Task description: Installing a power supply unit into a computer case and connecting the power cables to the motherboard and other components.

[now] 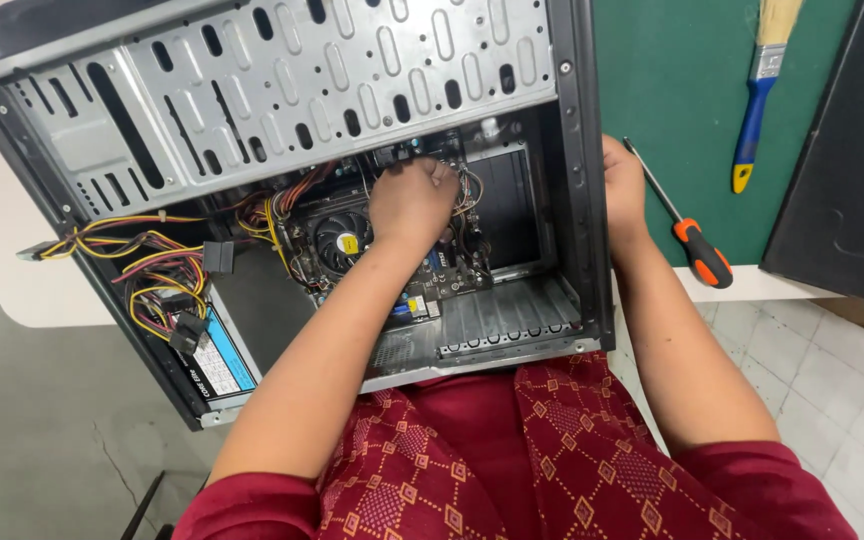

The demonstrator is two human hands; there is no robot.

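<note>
An open desktop computer case (582,200) rests against my lap and a table edge, its side panel off. My left hand (412,200) reaches inside over the motherboard (457,265), fingers curled among thin wires (467,185) next to the round cooler fan (340,240); what the fingertips pinch is hidden. My right hand (624,185) presses flat on the outside of the case's black right wall, steadying it. A perforated metal drive cage (302,80) spans the top of the case.
Yellow, red and black power cables (152,265) hang at the left by the power supply (222,355). An orange-handled screwdriver (697,250) and a blue-handled paintbrush (757,100) lie on the green mat (682,80). A black panel (847,170) sits at right.
</note>
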